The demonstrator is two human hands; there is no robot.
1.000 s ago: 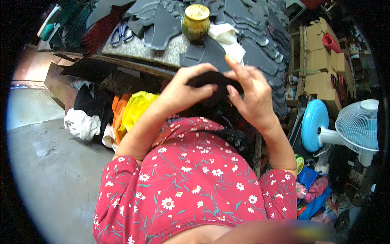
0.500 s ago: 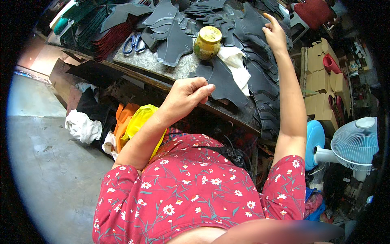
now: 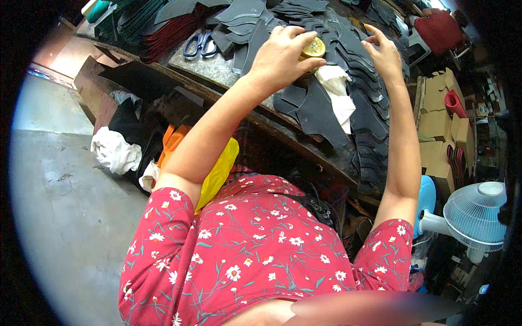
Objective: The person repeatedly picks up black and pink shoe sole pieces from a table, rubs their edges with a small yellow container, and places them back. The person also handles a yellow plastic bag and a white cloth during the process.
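My left hand [image 3: 285, 57] curls round a glass jar with a yellow lid [image 3: 314, 48]; thumb and fingers lie on either side of it, and most of the jar's body is hidden behind the hand. To the right, my right hand [image 3: 384, 54] is held above rows of overlapping dark grey cut pieces [image 3: 361, 70], its thumb and fingers apart with nothing seen between them. A crumpled white cloth [image 3: 336, 89] lies near the jar on a larger dark piece [image 3: 315, 111]. Blue-handled scissors [image 3: 200, 44] rest on the speckled tabletop left of my left hand.
Dark red [image 3: 174, 38] and green stacks of cut material stand at the table's far left. A yellow bag [image 3: 220, 168] and a white cloth bundle [image 3: 114, 151] are below its edge. Cardboard boxes [image 3: 435, 125] and a fan [image 3: 476, 217] stand on the right.
My left hand has reached forward from the table's front edge to the jar, its fingers spreading from a closed shape. My right hand stays over the dark pieces. The whole view has shifted somewhat.
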